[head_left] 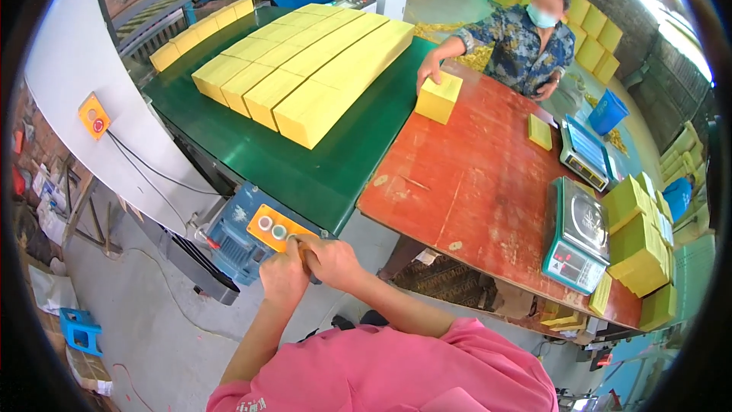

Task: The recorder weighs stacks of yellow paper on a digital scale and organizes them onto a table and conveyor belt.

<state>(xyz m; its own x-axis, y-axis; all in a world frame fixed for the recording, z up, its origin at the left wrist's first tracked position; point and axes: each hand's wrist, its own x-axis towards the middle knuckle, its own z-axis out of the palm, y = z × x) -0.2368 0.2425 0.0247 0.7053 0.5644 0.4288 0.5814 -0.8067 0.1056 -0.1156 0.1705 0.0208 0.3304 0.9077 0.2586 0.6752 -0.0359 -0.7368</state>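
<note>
My left hand (284,275) and my right hand (332,261) are together at the near end of an orange push-button box (272,227), fingers curled around it. Two round buttons show on its face; my hands cover the rest. The box sits beside a blue motor (236,235) at the near corner of a green conveyor belt (229,137). Long rows of yellow blocks (320,111), which look like stacked paper, lie on the belt. Across the red table (457,175), a co-worker's hand (431,69) grips a yellow block (438,98).
A digital scale (577,233) and a second scale (585,154) stand on the table's right side, near several yellow stacks (639,252). A white machine panel (84,38) with a red button rises at left. A blue stool (80,330) and a loose cable lie on the floor.
</note>
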